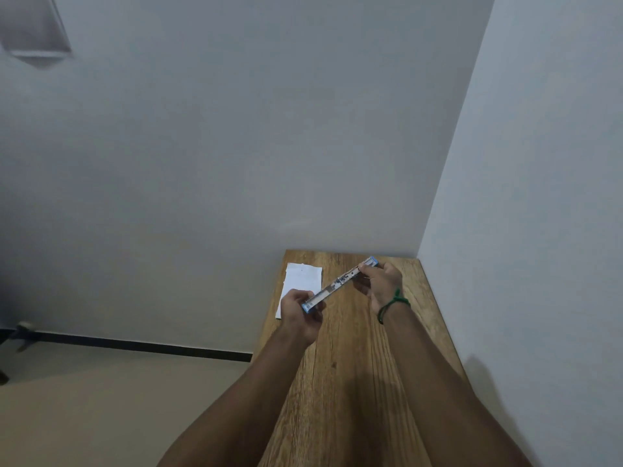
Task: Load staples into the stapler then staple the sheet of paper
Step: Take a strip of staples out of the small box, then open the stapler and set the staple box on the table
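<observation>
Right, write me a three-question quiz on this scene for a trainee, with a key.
1. True or false: the stapler lies closed on the table.
2. Where is the sheet of paper? A: under the stapler at the table's near end. B: at the table's far left edge. C: propped against the wall.
3. Fill in: the green band is on the ___ wrist.

Key: 1 false: the left hand and the right hand hold it by its ends, opened out straight, above the table. 2 B. 3 right.
</observation>
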